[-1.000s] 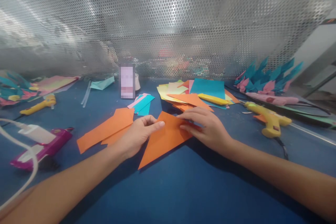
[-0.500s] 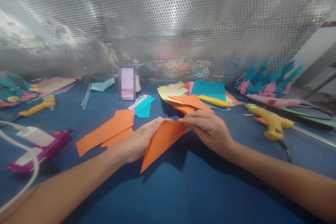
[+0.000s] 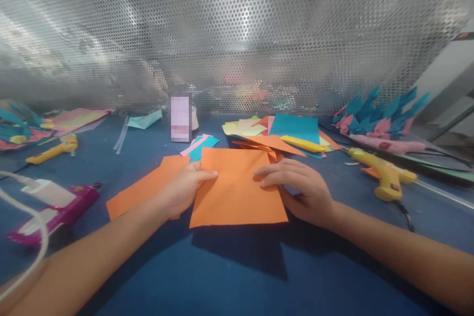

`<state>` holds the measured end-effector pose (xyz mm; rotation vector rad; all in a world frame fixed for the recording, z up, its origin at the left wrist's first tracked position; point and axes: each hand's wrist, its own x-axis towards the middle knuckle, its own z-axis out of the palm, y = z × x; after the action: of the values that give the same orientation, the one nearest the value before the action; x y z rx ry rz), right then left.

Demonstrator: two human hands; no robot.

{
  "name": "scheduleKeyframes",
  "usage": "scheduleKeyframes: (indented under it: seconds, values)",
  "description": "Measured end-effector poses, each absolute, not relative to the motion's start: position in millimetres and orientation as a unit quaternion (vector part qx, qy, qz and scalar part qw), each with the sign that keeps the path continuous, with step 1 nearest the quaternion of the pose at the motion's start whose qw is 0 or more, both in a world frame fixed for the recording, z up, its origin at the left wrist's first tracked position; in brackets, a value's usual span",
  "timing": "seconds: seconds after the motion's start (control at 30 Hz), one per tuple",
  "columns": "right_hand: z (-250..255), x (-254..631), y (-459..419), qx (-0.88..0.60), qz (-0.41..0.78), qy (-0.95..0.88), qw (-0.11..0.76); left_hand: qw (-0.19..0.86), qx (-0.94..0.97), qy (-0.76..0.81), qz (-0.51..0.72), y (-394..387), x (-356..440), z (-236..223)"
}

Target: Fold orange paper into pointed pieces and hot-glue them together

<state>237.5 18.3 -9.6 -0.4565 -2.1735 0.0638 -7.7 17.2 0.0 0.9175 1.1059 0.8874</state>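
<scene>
- Your orange sheet (image 3: 237,202) is right in front of you between your two hands, its broad face towards you and faint creases showing; its near edge stands clear of the bench (image 3: 237,276), with a shadow below.
- Your left hand (image 3: 181,187) pinches the sheet's left edge, thumb on the front face and the other fingers mostly hidden behind.
- Your right hand (image 3: 303,185) has the right edge: its fingers (image 3: 272,177) lie across the front, slightly spread and bent, with the thumb lower down, partly hidden by the edge.
- Beside and partly beneath your left wrist lie flat orange pieces (image 3: 144,185).
- Just beyond the sheet are blue and pink strips (image 3: 202,147), and to their right a stack of coloured paper (image 3: 294,126) with a yellow cutter (image 3: 303,143) across it.
- Farther back, a pixelated upright panel (image 3: 179,118) stands beside a white object (image 3: 194,118).
- Out to your right you have a yellow glue gun (image 3: 387,173), a pink tool (image 3: 387,144) and blue-and-pink folded paper (image 3: 381,113).
- Out to your left are a magenta power strip (image 3: 76,202) bearing a white plug (image 3: 50,192), and another yellow glue gun (image 3: 55,149).
- Behind everything rises a perforated metal panel (image 3: 237,34).
</scene>
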Motion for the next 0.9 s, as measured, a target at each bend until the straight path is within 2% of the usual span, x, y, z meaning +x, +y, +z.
scheduleKeyframes:
  seconds: [0.2,0.37,0.47,0.6,0.67,0.77,0.9]
  values:
    - [-12,237,16,-0.178,0.095,-0.894,0.401,0.584,0.529,0.508,0.348,26,-24,8]
    - [-9,239,16,-0.149,0.16,-0.904,0.367,0.529,0.633,0.437,0.358,29,-28,12]
    - [-12,239,17,-0.147,0.168,-0.911,0.347,0.5,0.683,0.461,0.265,26,-28,14]
    - [-18,239,23,-0.261,0.058,-0.897,0.353,0.49,0.688,0.498,0.196,22,-28,13]
    - [-21,241,29,-0.325,-0.016,-0.897,0.3,0.47,0.678,0.525,0.209,24,-28,11]
    - [-24,247,41,-0.34,-0.092,-0.909,0.221,0.445,0.66,0.554,0.243,29,-28,8]
    - [-25,255,52,-0.358,-0.167,-0.896,0.202,0.456,0.637,0.56,0.269,32,-28,4]
